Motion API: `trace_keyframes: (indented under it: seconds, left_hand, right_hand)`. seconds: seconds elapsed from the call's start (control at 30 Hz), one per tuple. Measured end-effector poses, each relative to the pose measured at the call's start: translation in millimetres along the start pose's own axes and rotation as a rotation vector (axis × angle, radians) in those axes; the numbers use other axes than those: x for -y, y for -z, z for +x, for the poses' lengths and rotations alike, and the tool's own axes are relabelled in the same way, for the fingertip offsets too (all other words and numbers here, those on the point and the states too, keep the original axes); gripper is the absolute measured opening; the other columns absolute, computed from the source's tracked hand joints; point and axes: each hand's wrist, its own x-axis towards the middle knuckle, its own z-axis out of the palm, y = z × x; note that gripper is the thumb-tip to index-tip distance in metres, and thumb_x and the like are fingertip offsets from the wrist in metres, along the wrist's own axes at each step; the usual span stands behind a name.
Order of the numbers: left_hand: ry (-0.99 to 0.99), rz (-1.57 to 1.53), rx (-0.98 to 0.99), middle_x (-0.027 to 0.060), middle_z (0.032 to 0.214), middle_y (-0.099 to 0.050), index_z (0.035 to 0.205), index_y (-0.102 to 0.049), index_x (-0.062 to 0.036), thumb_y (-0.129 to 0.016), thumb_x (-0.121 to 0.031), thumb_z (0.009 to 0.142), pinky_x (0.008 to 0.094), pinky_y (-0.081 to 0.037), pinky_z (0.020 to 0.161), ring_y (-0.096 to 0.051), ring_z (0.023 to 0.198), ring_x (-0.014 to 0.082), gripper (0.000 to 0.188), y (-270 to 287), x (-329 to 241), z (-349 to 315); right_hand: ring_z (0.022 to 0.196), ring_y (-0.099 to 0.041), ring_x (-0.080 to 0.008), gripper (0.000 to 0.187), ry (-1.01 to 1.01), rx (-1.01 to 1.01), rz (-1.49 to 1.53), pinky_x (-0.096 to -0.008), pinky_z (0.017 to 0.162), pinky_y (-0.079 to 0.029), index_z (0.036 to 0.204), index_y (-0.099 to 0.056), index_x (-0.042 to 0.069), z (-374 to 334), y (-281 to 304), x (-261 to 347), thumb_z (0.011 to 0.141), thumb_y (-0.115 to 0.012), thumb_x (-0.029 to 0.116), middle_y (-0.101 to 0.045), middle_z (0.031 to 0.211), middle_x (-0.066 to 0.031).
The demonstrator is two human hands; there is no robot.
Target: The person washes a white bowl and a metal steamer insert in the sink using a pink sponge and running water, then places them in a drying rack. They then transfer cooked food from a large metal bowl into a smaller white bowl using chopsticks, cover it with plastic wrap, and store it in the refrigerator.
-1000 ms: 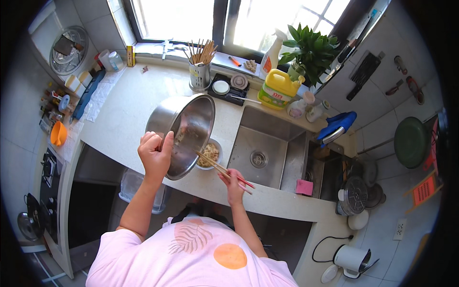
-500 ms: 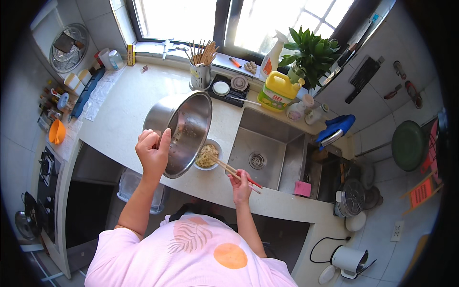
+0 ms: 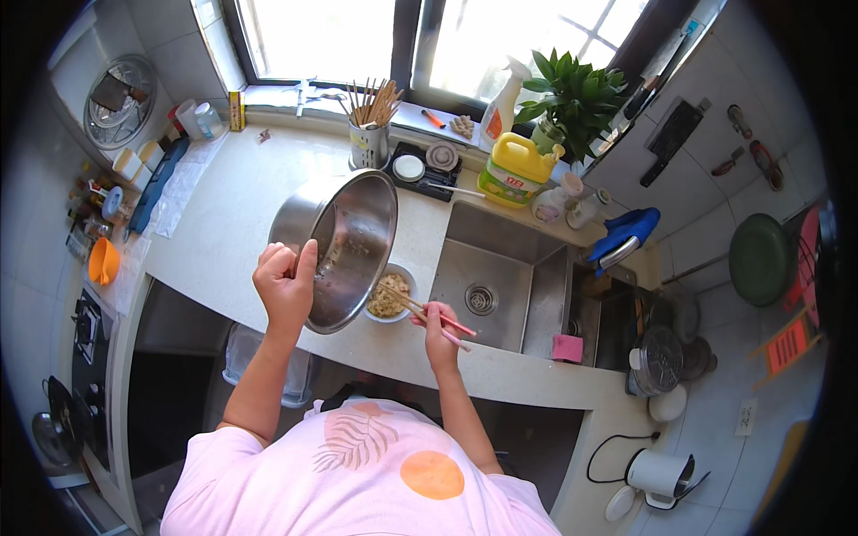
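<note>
A large steel mixing bowl [image 3: 357, 241] is tipped on its side above the counter, its mouth turned to the right. My left hand [image 3: 288, 279] grips its near-left rim with the thumb up. Small food bits cling to the inner wall. Under the right edge of its rim stands a small white bowl [image 3: 408, 275] holding a pale yellowish chopped food [image 3: 388, 297]. My right hand [image 3: 438, 332] is closed around a pair of wooden chopsticks [image 3: 415, 308] with red and pink ends, their tips at the food. Part of the white bowl is hidden behind the steel rim.
Right of the bowls lies a steel sink [image 3: 492, 268] with a pink sponge [image 3: 567, 348] on its front edge. Behind are a utensil holder [image 3: 369, 146], a yellow jug [image 3: 517, 170] and a potted plant [image 3: 572, 98]. A stove [image 3: 91, 357] is far left, a white kettle [image 3: 660, 473] lower right.
My right hand has moved slightly up and left with the chopsticks, which now sit at a different angle over the food. The steel bowl stays tipped in nearly the same place.
</note>
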Motion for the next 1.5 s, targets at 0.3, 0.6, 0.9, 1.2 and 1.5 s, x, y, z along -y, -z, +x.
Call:
trace_keyframes:
  seconds: [0.3,0.6,0.9,1.2,1.5]
  left_hand:
    - [0.613,-0.603,0.018,-0.0069,0.054,-0.037,0.052,-0.033,-0.0138,-0.062,-0.012,0.081,0.0206,-0.027,0.043,-0.031,0.050,0.0017,0.041,-20.5,24.1,28.9]
    - [0.918,-0.872,0.225,0.0003,0.063,-0.054,0.060,-0.043,-0.0101,-0.055,-0.003,0.079,0.0207,-0.043,0.052,-0.050,0.055,0.0063,0.023,-125.4,-59.3,-9.3]
    - [0.605,-0.258,0.296,0.0064,0.070,-0.038,0.054,-0.032,-0.0022,-0.057,-0.007,0.069,0.0276,-0.034,0.058,-0.039,0.066,0.0155,0.030,-308.2,-2.9,-167.9]
    - [0.734,0.016,0.364,0.0188,0.096,-0.054,0.052,-0.039,0.0017,-0.056,-0.009,0.067,0.0307,-0.038,0.079,-0.051,0.094,0.0274,0.025,-378.4,65.8,-259.4]
    - [0.911,-0.151,0.322,0.0162,0.096,-0.056,0.052,-0.040,0.0019,-0.057,-0.004,0.067,0.0286,-0.038,0.080,-0.052,0.096,0.0260,0.024,-396.4,92.6,-297.9]
  right_hand:
    - [0.064,-0.062,-0.0220,0.020,-0.176,-0.344,0.456,-0.0260,0.058,-0.054,0.089,-0.053,0.001,7.5,56.9,61.9,0.091,-0.044,0.019,-0.058,0.077,-0.0097]
    - [0.063,-0.057,-0.0195,0.016,-0.019,-0.568,0.553,-0.0262,0.059,-0.048,0.085,-0.056,0.003,11.6,216.2,127.2,0.088,-0.048,0.017,-0.058,0.075,-0.0083]
    - [0.063,-0.060,-0.0169,0.018,-0.154,-0.322,0.226,-0.0221,0.055,-0.049,0.086,-0.051,0.002,70.4,341.4,89.3,0.089,-0.049,0.020,-0.056,0.076,-0.0071]
    - [0.042,-0.054,-0.0172,0.026,-0.485,-0.297,-0.127,-0.0234,0.039,-0.042,0.072,-0.053,0.001,194.5,468.4,57.8,0.085,-0.045,0.022,-0.054,0.060,-0.0069]
    - [0.049,-0.056,-0.0268,0.038,-0.288,-0.036,-1.232,-0.0377,0.050,-0.045,0.068,-0.054,-0.003,325.4,497.5,42.9,0.085,-0.047,0.030,-0.057,0.060,-0.0176]
